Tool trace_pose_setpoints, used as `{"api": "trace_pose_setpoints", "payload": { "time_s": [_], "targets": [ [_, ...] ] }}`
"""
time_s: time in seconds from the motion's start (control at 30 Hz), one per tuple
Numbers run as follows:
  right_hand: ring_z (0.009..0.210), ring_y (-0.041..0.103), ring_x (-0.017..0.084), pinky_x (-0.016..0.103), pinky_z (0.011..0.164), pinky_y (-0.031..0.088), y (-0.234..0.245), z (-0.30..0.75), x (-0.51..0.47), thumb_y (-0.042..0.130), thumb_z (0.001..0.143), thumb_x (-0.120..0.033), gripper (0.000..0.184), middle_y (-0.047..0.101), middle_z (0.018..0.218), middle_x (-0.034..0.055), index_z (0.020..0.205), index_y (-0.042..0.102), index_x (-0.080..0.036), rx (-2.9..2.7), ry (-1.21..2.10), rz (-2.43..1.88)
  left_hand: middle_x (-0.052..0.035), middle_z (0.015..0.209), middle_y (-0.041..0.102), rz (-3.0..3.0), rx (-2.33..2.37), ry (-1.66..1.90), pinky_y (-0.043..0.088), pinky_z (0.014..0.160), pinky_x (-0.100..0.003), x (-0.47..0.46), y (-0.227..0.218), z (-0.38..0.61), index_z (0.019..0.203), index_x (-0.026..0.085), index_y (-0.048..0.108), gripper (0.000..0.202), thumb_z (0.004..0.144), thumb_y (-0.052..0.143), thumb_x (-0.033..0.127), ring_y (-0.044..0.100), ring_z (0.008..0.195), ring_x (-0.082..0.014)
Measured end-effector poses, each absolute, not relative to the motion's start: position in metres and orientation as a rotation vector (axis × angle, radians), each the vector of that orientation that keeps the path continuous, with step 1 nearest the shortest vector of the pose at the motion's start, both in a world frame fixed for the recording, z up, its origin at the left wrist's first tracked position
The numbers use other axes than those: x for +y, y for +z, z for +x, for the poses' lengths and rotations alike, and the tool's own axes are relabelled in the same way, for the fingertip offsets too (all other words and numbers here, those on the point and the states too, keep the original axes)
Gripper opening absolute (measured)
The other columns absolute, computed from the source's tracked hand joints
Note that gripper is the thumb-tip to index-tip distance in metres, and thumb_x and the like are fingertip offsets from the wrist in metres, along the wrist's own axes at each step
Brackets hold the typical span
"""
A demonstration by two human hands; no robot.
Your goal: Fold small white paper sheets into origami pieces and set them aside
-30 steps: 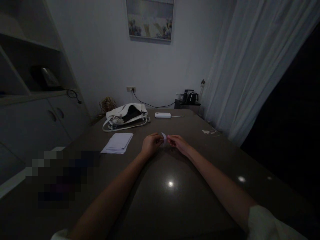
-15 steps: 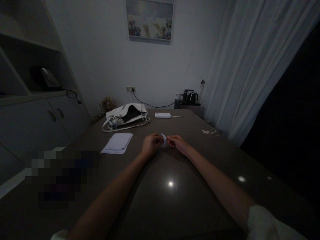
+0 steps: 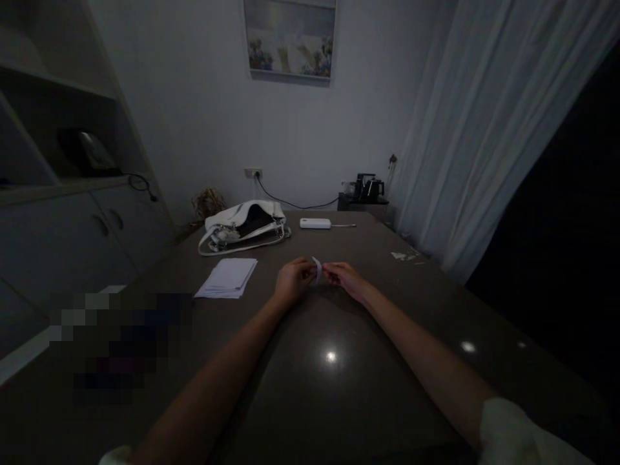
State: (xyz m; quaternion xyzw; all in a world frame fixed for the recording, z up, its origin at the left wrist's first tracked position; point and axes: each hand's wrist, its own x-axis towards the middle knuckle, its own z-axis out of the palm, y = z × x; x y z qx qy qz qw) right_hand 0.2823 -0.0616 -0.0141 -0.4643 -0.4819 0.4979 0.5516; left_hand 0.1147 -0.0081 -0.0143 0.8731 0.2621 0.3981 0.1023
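Both my hands meet over the middle of a dark table. My left hand and my right hand each pinch one side of a small white piece of paper, which stands up between the fingertips just above the tabletop. The fingers of both hands are closed on it. A stack of white paper sheets lies flat to the left of my left hand, a little apart from it.
A white handbag lies at the far left of the table, a white power bank with a cable beside it. White scraps lie near the right edge. Cupboards stand left, a curtain hangs right, a kettle sits behind.
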Motion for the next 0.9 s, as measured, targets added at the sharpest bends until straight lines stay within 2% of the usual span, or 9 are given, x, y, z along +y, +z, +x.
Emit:
{"api": "trace_pose_setpoints", "payload": {
  "time_s": [0.7,0.9],
  "targets": [
    [0.049,0.045,0.007,0.02,0.048,0.03,-0.0141,0.2831,-0.0619,0.069,0.063,-0.041,0.027,0.053,0.055,-0.0032,0.061,0.062,-0.015,-1.16,1.177,-1.097,-0.0019,0.071,0.058,2.567,0.777,1.164,0.035,0.055,-0.02,-0.0092,-0.0133,0.1144,0.088,0.017,0.07,0.016,0.077,0.059,0.02,0.052,0.061,-0.0117],
    [0.049,0.045,0.007,0.02,0.047,0.03,-0.0138,0.2822,-0.0608,0.071,0.059,-0.044,0.03,0.053,0.055,-0.0036,0.064,0.062,-0.016,-1.102,1.162,-1.1,-0.0002,0.07,0.055,2.529,0.74,1.23,0.035,0.055,-0.02,-0.0073,-0.0157,0.1164,0.093,0.017,0.068,0.019,0.077,0.061,0.023,0.05,0.059,-0.0103]
  ]
}}
